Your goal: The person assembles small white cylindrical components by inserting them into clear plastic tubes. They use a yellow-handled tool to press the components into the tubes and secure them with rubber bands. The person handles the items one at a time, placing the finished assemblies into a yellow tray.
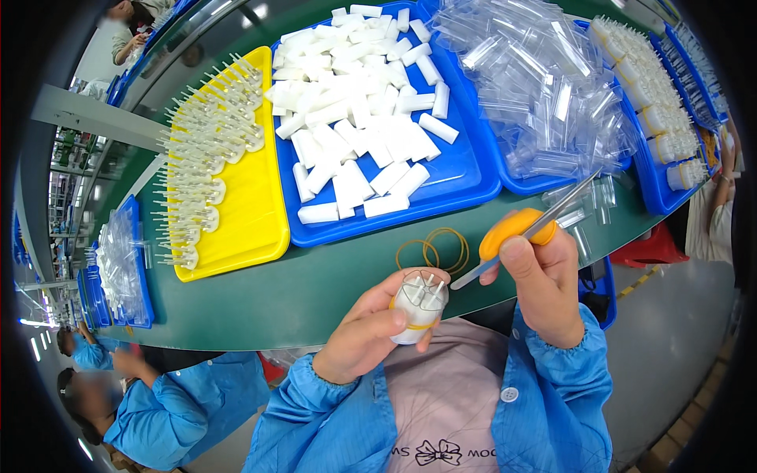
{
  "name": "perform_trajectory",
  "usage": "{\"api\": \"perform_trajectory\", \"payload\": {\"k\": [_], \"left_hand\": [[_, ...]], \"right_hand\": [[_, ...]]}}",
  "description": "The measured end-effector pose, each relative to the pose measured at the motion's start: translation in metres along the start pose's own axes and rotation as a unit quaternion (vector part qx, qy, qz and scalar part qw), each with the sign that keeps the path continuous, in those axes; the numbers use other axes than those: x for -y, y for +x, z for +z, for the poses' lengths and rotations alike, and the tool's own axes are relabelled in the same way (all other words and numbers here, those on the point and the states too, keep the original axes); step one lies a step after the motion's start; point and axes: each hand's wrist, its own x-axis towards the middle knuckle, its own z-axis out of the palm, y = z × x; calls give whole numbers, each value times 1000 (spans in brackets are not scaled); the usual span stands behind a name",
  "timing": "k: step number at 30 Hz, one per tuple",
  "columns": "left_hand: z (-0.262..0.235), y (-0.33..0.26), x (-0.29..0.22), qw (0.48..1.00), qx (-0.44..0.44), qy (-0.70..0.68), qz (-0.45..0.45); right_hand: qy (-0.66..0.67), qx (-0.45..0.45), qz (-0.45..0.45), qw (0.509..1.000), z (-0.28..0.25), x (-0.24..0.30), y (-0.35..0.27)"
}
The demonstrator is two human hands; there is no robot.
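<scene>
In my left hand [367, 323] is a short white cylindrical part [415, 325], held upright between thumb and fingers. Thin white pins stand up from its top, clear film wraps its upper part, and a yellow rubber band circles it. My right hand [544, 276] grips a slim metal tool [569, 197] that looks like tweezers. Its narrow end points down-left, close beside the part's top; I cannot tell whether they touch. An orange covering [512, 234] lies at the right index finger and the tool. Loose yellow rubber bands [430, 251] lie on the green table just beyond my hands.
On the table [347, 272] stand a yellow tray [256, 248] of pinned white pieces, a blue tray [469, 169] of white blocks, another of clear plastic sleeves [544, 94], and a right-hand tray [666, 201] of assembled parts. Co-workers sit at left and right.
</scene>
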Motion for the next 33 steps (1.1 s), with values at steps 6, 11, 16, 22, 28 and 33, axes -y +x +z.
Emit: {"api": "perform_trajectory", "payload": {"k": [6,11,16,22,28,33], "left_hand": [[3,1,1,1000,-14,-3,-16],[1,2,2,1000,6,-9,-14],[2,-2,6,998,-7,56,27],[6,-2,4,999,4,40,15],[10,-3,8,999,12,35,7],[8,-1,7,1000,22,17,-15]], "right_hand": [[-2,45,3,999,3,4,1],[11,45,14,999,6,3,-1],[-9,66,27,997,5,4,3],[10,129,67,989,6,4,8],[-80,130,19,988,5,7,4],[-106,115,-6,988,4,4,3]]}}
